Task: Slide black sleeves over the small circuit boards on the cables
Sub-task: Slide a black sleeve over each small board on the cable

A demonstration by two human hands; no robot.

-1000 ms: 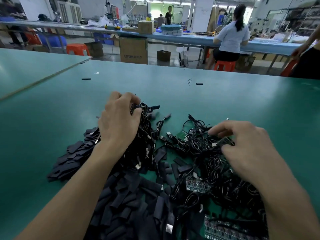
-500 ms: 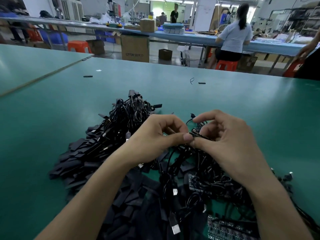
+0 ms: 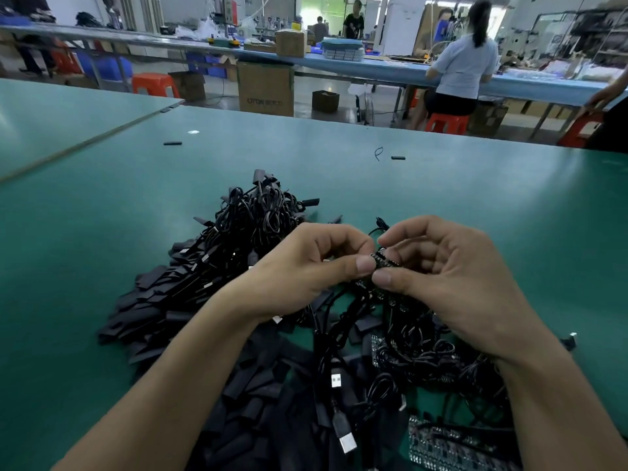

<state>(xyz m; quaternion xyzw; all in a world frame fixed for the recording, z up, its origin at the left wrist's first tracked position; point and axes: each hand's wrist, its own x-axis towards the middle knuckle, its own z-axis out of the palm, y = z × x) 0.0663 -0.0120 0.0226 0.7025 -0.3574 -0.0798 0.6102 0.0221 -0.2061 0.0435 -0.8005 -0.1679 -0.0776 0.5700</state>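
Up above the green table [image 3: 102, 215], both hands are bent in tight and meet in the middle. The left hand [image 3: 306, 266] pinches one end of a small circuit board [image 3: 384, 261] with its thumb [image 3: 365, 265] and first finger. The right hand [image 3: 452, 277] pinches the other end the same way, and its other fingers curl loosely behind. The two thumbs almost touch. That is one board held by two hands, up over the pile. I cannot tell if a black sleeve is on it.

Under the hands lies a big heap of black cables [image 3: 261, 212], too tangled to count. To the left is a heap of flat black sleeves [image 3: 149, 314], too many to count. One silver plug [image 3: 346, 440] lies close to the camera. Far off on the table lie two small black pieces, one on the left [image 3: 172, 143] and one on the right [image 3: 398, 158].
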